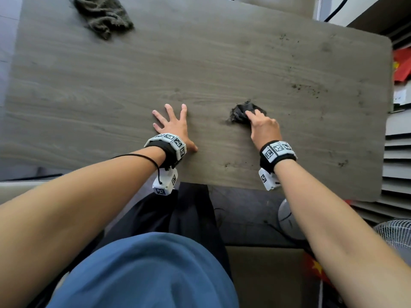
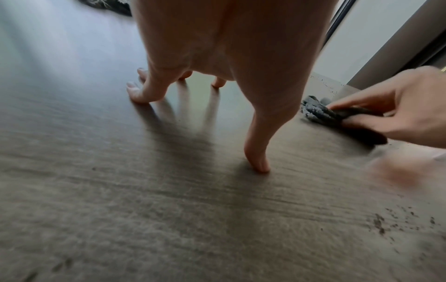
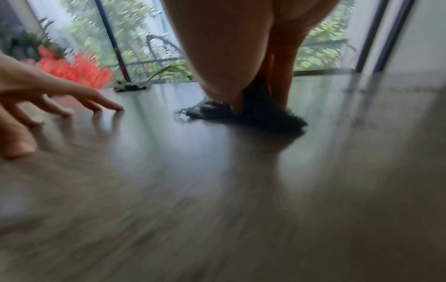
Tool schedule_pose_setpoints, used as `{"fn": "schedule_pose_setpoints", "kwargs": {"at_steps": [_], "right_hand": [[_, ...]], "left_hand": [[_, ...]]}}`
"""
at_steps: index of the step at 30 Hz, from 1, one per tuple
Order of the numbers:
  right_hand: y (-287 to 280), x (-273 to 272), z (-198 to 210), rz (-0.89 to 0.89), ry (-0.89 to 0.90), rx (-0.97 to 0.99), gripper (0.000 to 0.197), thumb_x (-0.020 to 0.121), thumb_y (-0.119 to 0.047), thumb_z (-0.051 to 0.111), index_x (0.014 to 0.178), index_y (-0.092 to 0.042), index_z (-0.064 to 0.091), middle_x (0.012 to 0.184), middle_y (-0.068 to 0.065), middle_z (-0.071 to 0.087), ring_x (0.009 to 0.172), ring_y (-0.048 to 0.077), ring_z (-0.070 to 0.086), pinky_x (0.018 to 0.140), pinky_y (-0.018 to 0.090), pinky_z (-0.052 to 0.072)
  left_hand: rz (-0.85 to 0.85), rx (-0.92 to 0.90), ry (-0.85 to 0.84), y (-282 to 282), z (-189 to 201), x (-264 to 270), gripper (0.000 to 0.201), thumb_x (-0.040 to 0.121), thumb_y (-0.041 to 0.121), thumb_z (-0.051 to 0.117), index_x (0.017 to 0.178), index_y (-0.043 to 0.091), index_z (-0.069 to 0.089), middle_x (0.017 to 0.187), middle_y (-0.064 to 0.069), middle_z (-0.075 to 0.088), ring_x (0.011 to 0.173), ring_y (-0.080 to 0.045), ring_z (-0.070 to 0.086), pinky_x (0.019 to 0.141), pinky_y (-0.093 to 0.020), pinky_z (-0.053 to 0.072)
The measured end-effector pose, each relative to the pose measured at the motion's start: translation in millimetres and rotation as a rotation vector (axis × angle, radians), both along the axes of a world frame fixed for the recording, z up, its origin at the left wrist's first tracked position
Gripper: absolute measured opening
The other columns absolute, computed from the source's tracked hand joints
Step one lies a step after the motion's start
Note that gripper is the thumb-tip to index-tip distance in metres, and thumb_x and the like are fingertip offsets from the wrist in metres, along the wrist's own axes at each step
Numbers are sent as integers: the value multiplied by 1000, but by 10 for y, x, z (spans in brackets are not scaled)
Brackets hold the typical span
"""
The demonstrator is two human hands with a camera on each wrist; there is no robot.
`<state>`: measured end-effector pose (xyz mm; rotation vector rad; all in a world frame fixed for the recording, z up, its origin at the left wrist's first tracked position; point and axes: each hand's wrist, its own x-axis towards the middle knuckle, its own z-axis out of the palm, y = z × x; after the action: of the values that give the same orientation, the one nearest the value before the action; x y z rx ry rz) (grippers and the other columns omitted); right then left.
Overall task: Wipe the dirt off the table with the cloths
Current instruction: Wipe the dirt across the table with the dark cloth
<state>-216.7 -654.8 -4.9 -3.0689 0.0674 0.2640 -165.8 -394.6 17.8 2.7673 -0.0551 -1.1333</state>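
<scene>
A grey wood-grain table (image 1: 111,85) fills the head view. My right hand (image 1: 263,126) grips a small dark bunched cloth (image 1: 241,113) and holds it down on the tabletop right of centre; the same cloth (image 3: 260,112) shows under my fingers in the right wrist view. My left hand (image 1: 172,123) rests on the table (image 2: 120,190) with fingers spread, holding nothing. Dark dirt specks (image 1: 308,87) lie on the right part of the table, with more dirt (image 1: 342,163) near the front right. A second crumpled dark cloth (image 1: 103,15) lies at the far left.
The table's right edge (image 1: 388,107) borders stacked grey slats and red items. A fan (image 1: 395,235) stands on the floor at the lower right. A window and red flowers (image 3: 77,70) lie beyond the table's far side.
</scene>
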Motion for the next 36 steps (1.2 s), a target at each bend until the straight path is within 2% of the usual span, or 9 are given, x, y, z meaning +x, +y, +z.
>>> {"fn": "schedule_pose_setpoints", "kwargs": {"at_steps": [4, 7, 10, 12, 15, 19, 23, 33, 36], "right_hand": [[342, -605, -8, -86, -86, -16, 51, 67, 5, 68, 115, -14, 67, 105, 15, 67, 62, 33, 64, 48, 30, 49], [674, -1066, -2, -130, -89, 45, 51, 64, 2, 74, 111, -16, 70, 109, 13, 68, 64, 31, 67, 44, 29, 48], [993, -1319, 39, -144, -89, 154, 48, 69, -1, 72, 114, -19, 70, 113, 12, 69, 76, 30, 71, 47, 33, 52], [1078, -1335, 139, -165, -104, 251, 43, 74, -3, 70, 115, -19, 70, 105, 9, 71, 72, 30, 70, 49, 34, 53], [922, -1198, 296, -286, -162, 350, 37, 81, -9, 65, 115, -22, 70, 102, 7, 72, 80, 32, 70, 62, 39, 57], [314, -1032, 281, -426, -214, 279, 35, 85, -10, 59, 116, -22, 68, 110, 3, 71, 89, 33, 67, 73, 37, 54], [54, -1188, 122, -501, -161, 196, 35, 86, -9, 58, 116, -24, 67, 117, 2, 68, 90, 36, 66, 73, 40, 52], [1295, -1516, 112, -567, -87, 247, 35, 78, -5, 68, 111, -18, 69, 108, 12, 68, 71, 34, 67, 56, 34, 51], [1577, -1512, 168, -588, -131, 372, 36, 76, -9, 71, 110, -19, 72, 105, 12, 71, 73, 34, 69, 61, 36, 55]], "left_hand": [[13, 10, 6, -18, 5, 17, 142, 60, 42, 95, 158, 33, -8, 163, -19, -22, 145, -57, -18, 117, -68, 9], [22, 5, 8, -32, 10, 25, 142, 60, 40, 95, 158, 32, -7, 162, -19, -22, 144, -57, -19, 117, -69, 8], [25, 3, 3, -26, 15, 24, 141, 60, 40, 95, 158, 32, -7, 162, -19, -22, 145, -57, -19, 118, -69, 8], [21, 1, -7, -17, 20, 11, 142, 60, 42, 95, 158, 32, -6, 163, -20, -21, 145, -57, -18, 117, -69, 9], [10, -11, -14, -10, 23, 0, 141, 59, 42, 95, 158, 32, -6, 163, -20, -21, 145, -57, -18, 116, -70, 9], [14, -15, -19, -10, 21, -9, 142, 60, 43, 95, 159, 31, -6, 163, -20, -21, 145, -56, -19, 116, -71, 9], [18, -16, -20, -5, 23, -29, 143, 60, 44, 95, 159, 32, -7, 163, -19, -21, 145, -56, -19, 116, -70, 8], [14, -54, -90, 92, -33, -107, 134, 62, 49, 92, 159, 38, 1, 164, -16, -22, 146, -53, -21, 121, -63, 2], [9, -57, -103, 101, -62, -117, 133, 62, 51, 92, 159, 38, 2, 164, -16, -21, 147, -53, -19, 121, -62, 2]]}}
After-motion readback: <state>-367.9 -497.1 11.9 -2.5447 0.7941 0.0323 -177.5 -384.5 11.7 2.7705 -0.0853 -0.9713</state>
